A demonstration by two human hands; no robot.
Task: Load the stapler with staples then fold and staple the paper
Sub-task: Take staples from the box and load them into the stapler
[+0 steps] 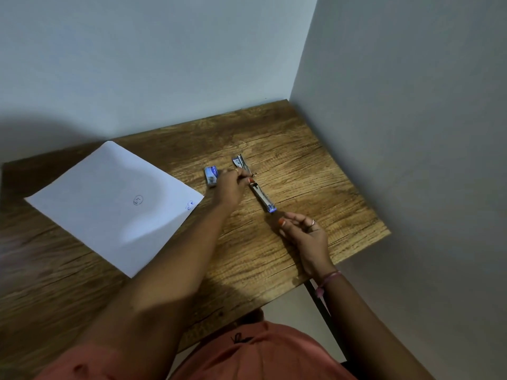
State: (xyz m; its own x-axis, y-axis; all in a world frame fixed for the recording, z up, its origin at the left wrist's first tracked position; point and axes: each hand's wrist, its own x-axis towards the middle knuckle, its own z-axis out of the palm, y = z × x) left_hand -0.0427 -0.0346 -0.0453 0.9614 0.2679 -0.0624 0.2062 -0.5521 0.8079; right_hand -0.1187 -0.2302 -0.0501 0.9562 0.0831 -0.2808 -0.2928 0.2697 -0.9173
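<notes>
A small metal stapler point(260, 194) with blue ends lies swung fully open in a long line on the wooden table point(315, 165). My left hand point(231, 187) rests at its middle hinge, fingertips pinched there; what they pinch is too small to make out. A little blue and white staple box point(210, 175) sits just left of that hand. My right hand point(304, 231) hovers just below the stapler's near blue end, fingers loosely curled and holding nothing. A white sheet of paper point(115, 204) with a small circled mark lies flat at the left.
The table stands in a corner, with a pale wall behind it and another at its right edge point(365, 204). Its front edge runs close to my body. Bare wood shows between the paper and the stapler.
</notes>
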